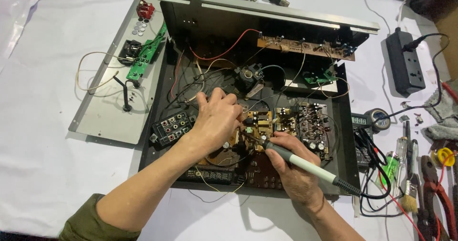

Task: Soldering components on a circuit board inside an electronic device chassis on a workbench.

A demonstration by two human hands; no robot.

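An opened black metal chassis [350,141] lies in front of me with several circuit boards and loose wires inside. My right hand [293,167] grips a soldering iron [305,164] with a white and black handle, its tip touching a brown circuit board [260,121] in the middle. My left hand [217,119] rests on that board beside the tip, fingers curled and pinching something small that I cannot make out. A second board [310,124] crowded with components sits just to the right.
A detached grey panel [107,112] with a green board [143,59] lies at left. A black power strip [405,64] is at the right rear. Pliers [441,198], a brush [409,195], a green lighter [390,167] and tape [380,119] lie at right.
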